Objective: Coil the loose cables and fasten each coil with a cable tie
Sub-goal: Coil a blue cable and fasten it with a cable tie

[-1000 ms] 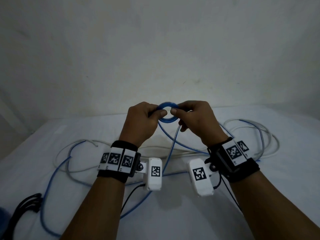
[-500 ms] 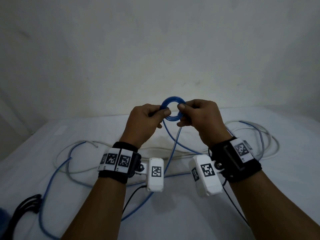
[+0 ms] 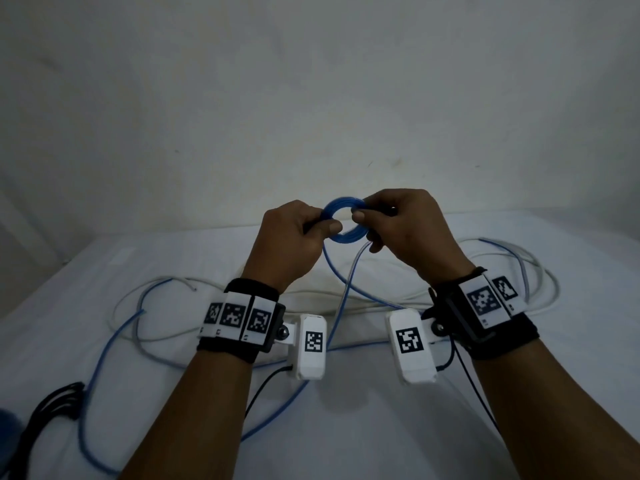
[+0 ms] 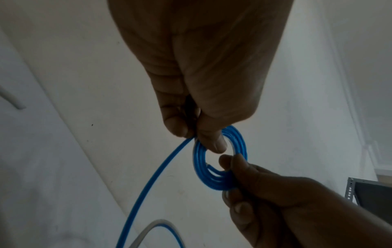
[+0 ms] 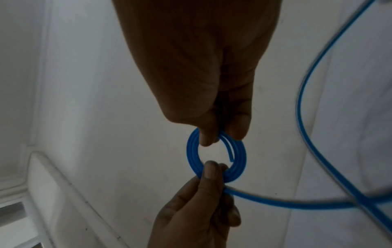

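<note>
At the centre of the head view, above the white sheet (image 3: pixel 346 427), a small blue coil (image 3: pixel 344 220) is pinched on one side by the left hand (image 3: pixel 294 244) and on the other by the right hand (image 3: pixel 408 233). Winding is judged to be under way; the loose blue cable (image 3: pixel 100 358) at lower left must next be drawn in, turn by turn. No cable tie is seen, and no containers.

Bare forearms; black wristbands (image 3: pixel 239 344) — white tags (black-checked); white camera boxes (image 3: pixel 310 346).
</note>
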